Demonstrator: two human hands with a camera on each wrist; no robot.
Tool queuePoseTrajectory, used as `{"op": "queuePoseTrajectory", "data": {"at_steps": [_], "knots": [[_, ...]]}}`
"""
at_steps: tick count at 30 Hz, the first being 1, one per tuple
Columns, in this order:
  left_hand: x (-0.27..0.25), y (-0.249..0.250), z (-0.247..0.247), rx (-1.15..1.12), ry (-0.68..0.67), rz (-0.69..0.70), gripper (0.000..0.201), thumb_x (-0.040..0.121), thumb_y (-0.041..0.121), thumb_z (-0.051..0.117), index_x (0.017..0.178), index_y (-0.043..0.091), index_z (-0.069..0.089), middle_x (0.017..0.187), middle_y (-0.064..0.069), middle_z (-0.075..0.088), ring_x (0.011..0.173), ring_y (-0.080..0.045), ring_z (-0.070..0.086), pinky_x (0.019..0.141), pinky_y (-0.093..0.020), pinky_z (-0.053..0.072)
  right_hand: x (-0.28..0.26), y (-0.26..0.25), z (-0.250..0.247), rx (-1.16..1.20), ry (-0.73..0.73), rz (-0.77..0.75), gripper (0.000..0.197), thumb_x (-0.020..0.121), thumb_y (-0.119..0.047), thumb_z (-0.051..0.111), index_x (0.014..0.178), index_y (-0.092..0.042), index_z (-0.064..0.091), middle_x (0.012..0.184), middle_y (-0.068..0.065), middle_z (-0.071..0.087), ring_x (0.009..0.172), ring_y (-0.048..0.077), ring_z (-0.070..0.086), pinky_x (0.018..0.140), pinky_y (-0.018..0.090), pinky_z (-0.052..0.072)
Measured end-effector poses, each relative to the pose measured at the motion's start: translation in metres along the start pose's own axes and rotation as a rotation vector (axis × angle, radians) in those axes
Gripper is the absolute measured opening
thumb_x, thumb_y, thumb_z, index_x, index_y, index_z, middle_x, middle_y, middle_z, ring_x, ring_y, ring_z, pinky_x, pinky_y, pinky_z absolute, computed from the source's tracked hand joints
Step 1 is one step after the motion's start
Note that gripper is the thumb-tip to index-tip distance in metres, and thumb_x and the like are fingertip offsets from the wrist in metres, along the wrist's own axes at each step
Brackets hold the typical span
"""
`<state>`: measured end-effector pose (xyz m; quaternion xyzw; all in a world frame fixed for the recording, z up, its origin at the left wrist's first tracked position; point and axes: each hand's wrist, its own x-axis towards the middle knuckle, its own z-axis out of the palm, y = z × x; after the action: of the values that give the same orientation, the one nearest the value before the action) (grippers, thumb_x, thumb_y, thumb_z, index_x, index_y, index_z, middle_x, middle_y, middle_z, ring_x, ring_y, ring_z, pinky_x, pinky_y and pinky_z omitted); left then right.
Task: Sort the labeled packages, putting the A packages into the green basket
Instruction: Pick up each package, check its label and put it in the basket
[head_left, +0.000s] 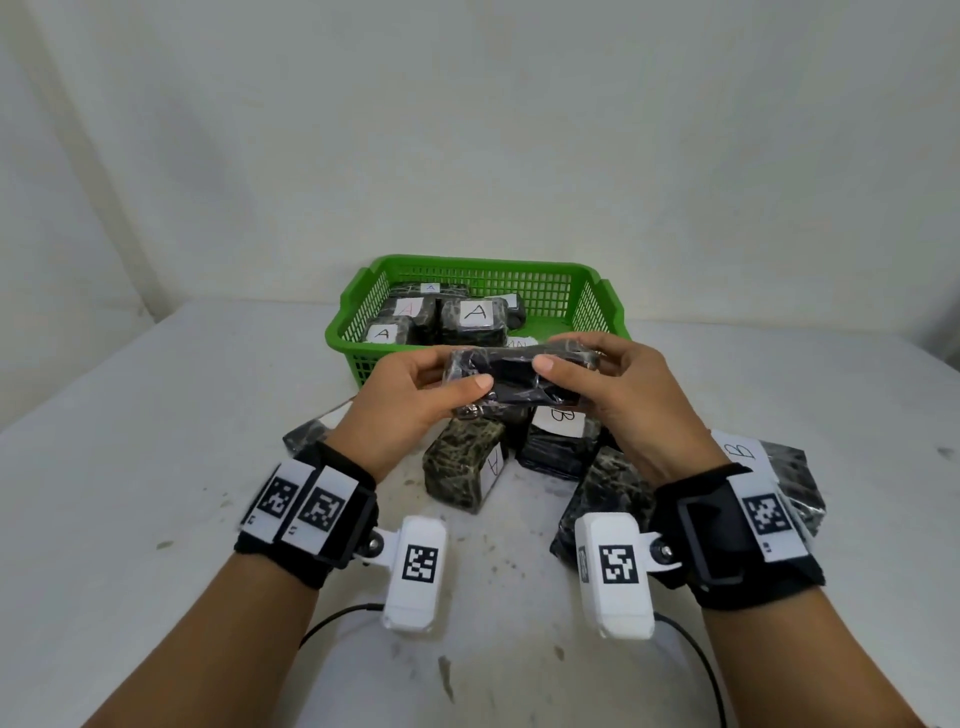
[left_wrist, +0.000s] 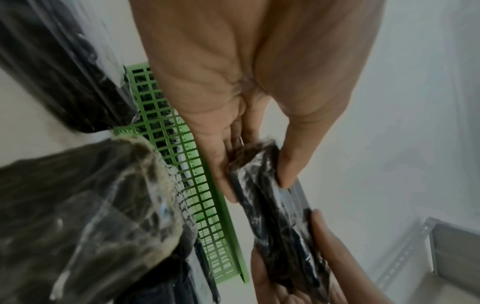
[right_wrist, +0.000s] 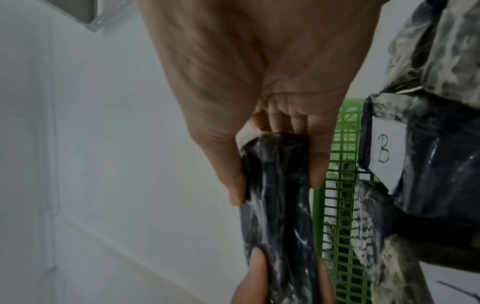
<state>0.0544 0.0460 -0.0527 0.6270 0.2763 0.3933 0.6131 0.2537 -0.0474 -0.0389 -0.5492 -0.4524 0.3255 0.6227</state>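
Observation:
Both hands hold one dark plastic-wrapped package (head_left: 514, 375) in the air, just in front of the green basket (head_left: 353, 340). My left hand (head_left: 415, 395) pinches its left end between thumb and fingers; my right hand (head_left: 597, 384) pinches its right end. No label shows on the held package (left_wrist: 275, 207) (right_wrist: 278, 185). Inside the basket lie several wrapped packages labeled A (head_left: 475, 313). Below my hands on the table lie an A package (head_left: 462, 467) and two B packages (head_left: 558, 439) (head_left: 769, 462).
The white table (head_left: 156, 441) meets a white wall behind the basket. Another dark package (head_left: 306, 431) lies left of the pile, and one (head_left: 602, 499) sits near my right wrist. Thin black cables (head_left: 332, 621) trail from the wrist cameras toward me.

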Motion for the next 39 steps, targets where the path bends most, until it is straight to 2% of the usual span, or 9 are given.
{"op": "queuePoseTrajectory", "data": {"at_steps": [6, 13, 18, 21, 26, 29, 32, 35, 39], "knots": [[-0.002, 0.001, 0.003, -0.077, 0.038, -0.003, 0.048, 0.072, 0.023, 0.080, 0.113, 0.000, 0.069, 0.112, -0.017, 0.074, 0.109, -0.034, 0.069, 0.103, -0.054, 0.049, -0.002, 0.002, 0.004, -0.071, -0.004, 0.020, 0.055, 0.064, -0.040, 0.097, 0.111, -0.020, 0.076, 0.112, 0.000, 0.079, 0.110, 0.017, 0.074, 0.102, 0.046, 0.058], [-0.004, 0.005, 0.000, -0.039, 0.013, 0.013, 0.046, 0.070, 0.018, 0.078, 0.112, 0.002, 0.070, 0.112, -0.017, 0.074, 0.109, -0.035, 0.069, 0.099, -0.050, 0.052, -0.004, -0.002, -0.005, -0.132, -0.052, -0.016, 0.041, 0.075, -0.019, 0.091, 0.108, -0.029, 0.069, 0.116, -0.005, 0.078, 0.113, 0.011, 0.072, 0.108, 0.039, 0.053], [-0.008, 0.011, -0.006, 0.085, 0.008, 0.141, 0.050, 0.067, 0.009, 0.082, 0.116, 0.010, 0.071, 0.109, -0.010, 0.076, 0.103, -0.025, 0.072, 0.094, -0.038, 0.055, -0.002, -0.002, -0.005, -0.019, -0.096, 0.060, 0.057, 0.069, -0.041, 0.091, 0.119, -0.019, 0.072, 0.120, 0.001, 0.077, 0.113, 0.021, 0.074, 0.097, 0.039, 0.058], [-0.010, 0.013, -0.006, 0.099, -0.014, 0.184, 0.051, 0.069, -0.008, 0.080, 0.117, 0.005, 0.068, 0.111, -0.010, 0.075, 0.108, -0.024, 0.070, 0.093, -0.033, 0.056, -0.002, -0.004, -0.005, 0.078, -0.141, 0.129, 0.034, 0.087, -0.026, 0.078, 0.113, -0.005, 0.073, 0.110, 0.016, 0.079, 0.095, 0.030, 0.078, 0.082, 0.032, 0.064], [-0.010, 0.012, -0.002, 0.009, -0.096, 0.061, 0.056, 0.077, 0.014, 0.082, 0.129, 0.014, 0.061, 0.126, -0.009, 0.068, 0.116, -0.025, 0.067, 0.098, -0.042, 0.053, -0.003, 0.001, -0.005, 0.076, -0.099, 0.084, 0.020, 0.087, 0.002, 0.076, 0.107, 0.001, 0.073, 0.104, 0.017, 0.080, 0.099, 0.031, 0.078, 0.089, 0.035, 0.064], [-0.007, 0.009, 0.000, -0.022, -0.044, 0.002, 0.047, 0.073, 0.013, 0.081, 0.118, 0.013, 0.069, 0.120, -0.015, 0.071, 0.110, -0.030, 0.069, 0.099, -0.048, 0.053, -0.002, 0.002, -0.007, 0.010, -0.091, 0.048, 0.027, 0.084, 0.003, 0.080, 0.110, -0.001, 0.075, 0.104, 0.014, 0.081, 0.102, 0.031, 0.078, 0.095, 0.039, 0.060], [-0.005, 0.006, 0.000, 0.056, -0.011, 0.030, 0.047, 0.062, 0.018, 0.081, 0.109, 0.019, 0.076, 0.113, -0.012, 0.074, 0.110, -0.030, 0.069, 0.103, -0.050, 0.050, -0.003, 0.002, -0.002, -0.029, -0.102, 0.032, 0.036, 0.079, 0.000, 0.085, 0.113, -0.007, 0.075, 0.103, 0.007, 0.082, 0.097, 0.022, 0.079, 0.087, 0.032, 0.061], [-0.005, 0.006, -0.001, 0.002, -0.018, 0.017, 0.039, 0.074, 0.008, 0.077, 0.112, 0.013, 0.073, 0.113, -0.015, 0.074, 0.107, -0.031, 0.070, 0.102, -0.051, 0.050, -0.004, 0.004, 0.003, -0.003, -0.074, 0.008, 0.024, 0.082, 0.001, 0.083, 0.103, -0.011, 0.079, 0.096, 0.005, 0.083, 0.091, 0.019, 0.080, 0.078, 0.025, 0.063], [-0.006, 0.006, -0.003, 0.017, 0.018, 0.040, 0.044, 0.064, 0.017, 0.081, 0.108, 0.017, 0.077, 0.110, -0.015, 0.075, 0.107, -0.032, 0.070, 0.102, -0.052, 0.049, -0.005, 0.002, 0.005, -0.070, -0.080, -0.022, 0.032, 0.078, -0.003, 0.088, 0.104, -0.019, 0.079, 0.106, 0.001, 0.082, 0.102, 0.016, 0.077, 0.097, 0.037, 0.060]]}}
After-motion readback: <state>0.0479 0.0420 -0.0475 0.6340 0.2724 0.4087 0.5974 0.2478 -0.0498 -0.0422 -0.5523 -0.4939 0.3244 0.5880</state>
